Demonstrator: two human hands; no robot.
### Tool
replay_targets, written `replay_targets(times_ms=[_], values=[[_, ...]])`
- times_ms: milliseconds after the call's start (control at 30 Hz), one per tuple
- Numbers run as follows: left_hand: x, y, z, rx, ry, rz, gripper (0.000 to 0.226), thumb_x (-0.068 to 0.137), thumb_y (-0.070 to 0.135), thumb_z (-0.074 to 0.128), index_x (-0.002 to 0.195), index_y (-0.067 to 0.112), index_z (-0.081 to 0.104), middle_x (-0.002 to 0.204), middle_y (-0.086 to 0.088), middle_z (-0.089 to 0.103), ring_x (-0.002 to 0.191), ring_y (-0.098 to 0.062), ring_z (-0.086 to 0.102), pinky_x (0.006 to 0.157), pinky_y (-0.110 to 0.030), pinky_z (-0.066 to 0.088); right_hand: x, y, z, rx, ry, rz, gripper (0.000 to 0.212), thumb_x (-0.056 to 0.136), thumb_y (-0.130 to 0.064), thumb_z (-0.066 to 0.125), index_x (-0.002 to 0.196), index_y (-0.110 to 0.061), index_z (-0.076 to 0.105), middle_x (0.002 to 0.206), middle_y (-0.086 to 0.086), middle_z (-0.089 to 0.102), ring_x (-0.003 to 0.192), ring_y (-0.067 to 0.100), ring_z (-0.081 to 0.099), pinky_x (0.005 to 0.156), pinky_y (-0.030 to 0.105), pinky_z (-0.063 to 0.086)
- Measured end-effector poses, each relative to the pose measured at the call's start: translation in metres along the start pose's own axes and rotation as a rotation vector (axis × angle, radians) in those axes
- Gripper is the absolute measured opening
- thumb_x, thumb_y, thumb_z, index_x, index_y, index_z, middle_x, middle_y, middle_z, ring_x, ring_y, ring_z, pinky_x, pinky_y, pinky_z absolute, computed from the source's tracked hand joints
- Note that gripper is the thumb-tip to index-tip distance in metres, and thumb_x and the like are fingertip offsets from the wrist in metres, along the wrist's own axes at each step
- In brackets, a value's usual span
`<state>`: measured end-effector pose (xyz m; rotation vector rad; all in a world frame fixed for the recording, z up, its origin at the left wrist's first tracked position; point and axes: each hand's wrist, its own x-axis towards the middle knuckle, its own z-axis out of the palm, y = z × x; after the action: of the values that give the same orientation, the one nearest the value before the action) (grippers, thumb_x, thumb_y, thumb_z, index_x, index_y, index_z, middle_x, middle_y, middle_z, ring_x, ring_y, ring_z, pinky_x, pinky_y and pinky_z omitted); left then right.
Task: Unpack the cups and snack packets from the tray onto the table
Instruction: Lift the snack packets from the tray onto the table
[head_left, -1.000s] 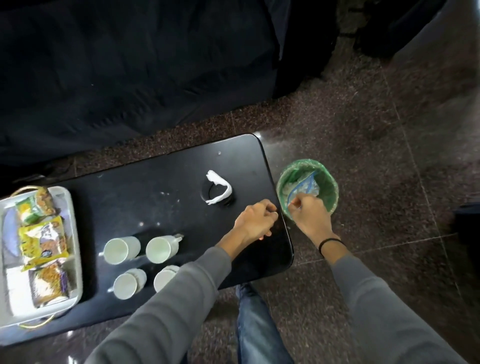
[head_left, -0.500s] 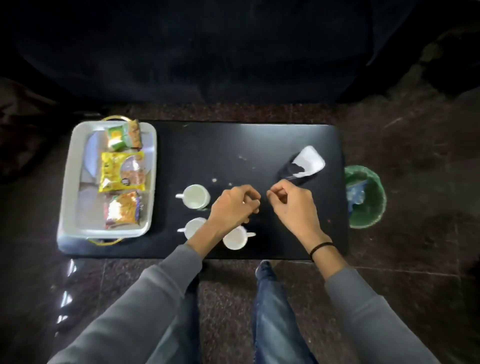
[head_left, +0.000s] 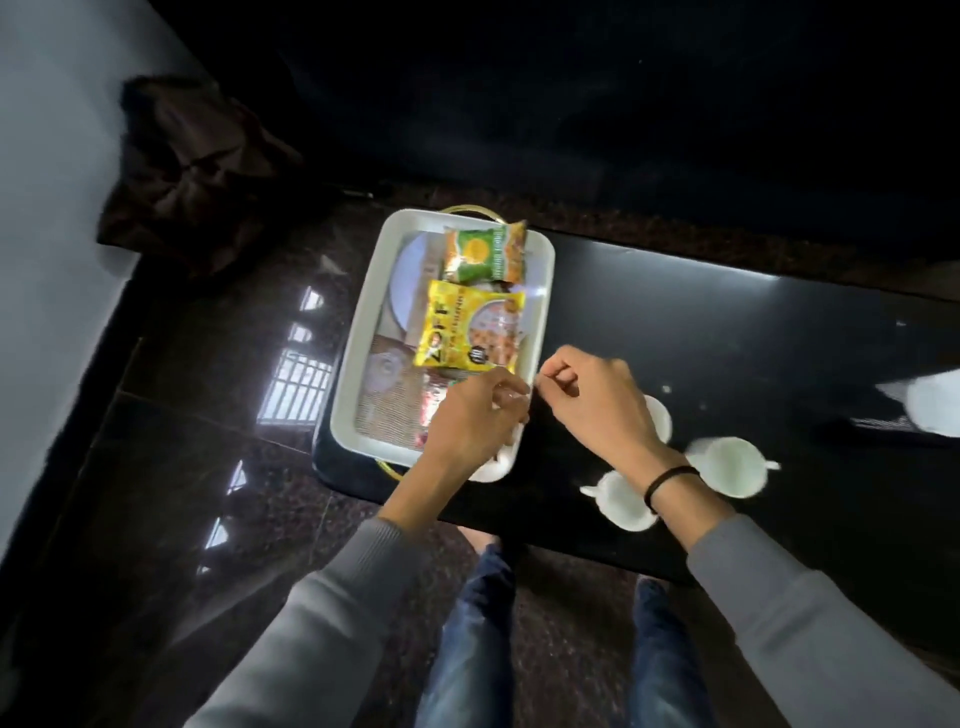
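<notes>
Head view: yellow packet (head_left: 470, 326) reads "ZOFF" (rest blurred); left hand (head_left: 475, 415), right hand (head_left: 597, 397) grips unclear.

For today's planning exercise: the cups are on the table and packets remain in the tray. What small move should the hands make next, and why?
Probably the left hand should close on the nearest packet, which it partly covers, and lift it out. Three packets remain in the tray, including the yellow packet and green packet, while cups already stand on the table.

Only "ZOFF" reads — on the yellow snack packet (head_left: 470, 332) — nothing else legible.
</notes>
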<state>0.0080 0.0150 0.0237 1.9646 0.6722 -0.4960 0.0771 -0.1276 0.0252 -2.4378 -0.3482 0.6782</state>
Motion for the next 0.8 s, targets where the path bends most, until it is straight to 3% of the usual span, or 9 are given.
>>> replay_targets(times_ms=[167,300,367,467,600,700,733,800], values=[[0.023,-0.054,-0.038,0.174,0.148,-0.086,0.021,0.094,0.025,0.063,0.114,0.022,0.069,0.11,0.002,0.074,0.095,-0.021,0.071,0.08,-0.038,0.059,0.037,-0.018,0.046,-0.058,-0.097,-0.01,0.009,0.096,-0.032,0.066,0.095,-0.024,0.071,0.094,-0.004,0.076,0.086,0.021,0.071,0.077,0.043,0.063],[0.032,-0.091,-0.043,0.259,0.206,-0.156,0.051,0.096,0.042,0.064,0.135,0.013,0.049,0.136,-0.007,0.057,0.118,-0.025,0.058,0.091,-0.039,0.048,0.049,-0.015,0.077,-0.113,-0.213,0.033,0.026,0.092,-0.05,0.07,0.101,-0.026,0.067,0.119,-0.004,0.071,0.099,0.018,0.069,0.083,0.039,0.06],[0.036,-0.105,-0.04,0.208,0.13,-0.21,0.063,0.094,0.053,0.062,0.137,0.01,0.044,0.132,-0.011,0.061,0.115,-0.028,0.061,0.093,-0.041,0.048,0.048,-0.011,0.088,-0.174,-0.218,0.027,0.036,0.089,-0.056,0.071,0.11,-0.027,0.065,0.131,-0.006,0.065,0.107,0.017,0.065,0.078,0.032,0.054],[0.041,-0.116,-0.033,0.129,0.021,-0.256,0.065,0.092,0.063,0.059,0.131,0.013,0.046,0.1,-0.007,0.071,0.094,-0.025,0.067,0.083,-0.04,0.052,0.044,-0.005,0.097,-0.16,-0.186,0.021,0.04,0.088,-0.054,0.072,0.116,-0.027,0.062,0.137,-0.01,0.06,0.118,0.016,0.06,0.083,0.032,0.052],[0.042,-0.124,-0.027,-0.156,-0.018,-0.212,0.053,0.086,0.058,0.072,0.103,0.008,0.062,0.081,-0.001,0.071,0.073,-0.018,0.071,0.069,-0.044,0.063,0.038,-0.001,0.098,-0.109,-0.201,0.04,0.042,0.089,-0.053,0.072,0.122,-0.03,0.061,0.139,-0.012,0.059,0.12,0.014,0.058,0.09,0.035,0.054],[0.041,-0.132,-0.029,-0.284,0.005,-0.152,0.029,0.076,0.055,0.082,0.081,0.03,0.068,0.072,0.014,0.065,0.064,0.0,0.066,0.063,-0.031,0.061,0.036,0.001,0.094,-0.101,-0.236,0.046,0.053,0.085,-0.06,0.072,0.129,-0.036,0.057,0.134,-0.01,0.058,0.114,0.01,0.057,0.088,0.032,0.053],[0.041,-0.134,-0.03,-0.321,0.011,-0.125,0.023,0.073,0.056,0.083,0.084,0.041,0.07,0.077,0.021,0.065,0.069,0.005,0.064,0.065,-0.023,0.058,0.035,0.003,0.092,-0.095,-0.25,0.041,0.056,0.083,-0.063,0.073,0.131,-0.038,0.056,0.132,-0.01,0.056,0.111,0.008,0.055,0.086,0.03,0.051],[0.037,-0.135,-0.036,-0.379,0.005,-0.069,0.045,0.072,0.054,0.085,0.113,0.049,0.069,0.093,0.034,0.064,0.082,0.014,0.063,0.074,-0.013,0.051,0.036,0.005,0.089,-0.082,-0.28,0.014,0.064,0.079,-0.065,0.075,0.134,-0.041,0.053,0.132,-0.009,0.053,0.109,0.006,0.051,0.084,0.028,0.047]])
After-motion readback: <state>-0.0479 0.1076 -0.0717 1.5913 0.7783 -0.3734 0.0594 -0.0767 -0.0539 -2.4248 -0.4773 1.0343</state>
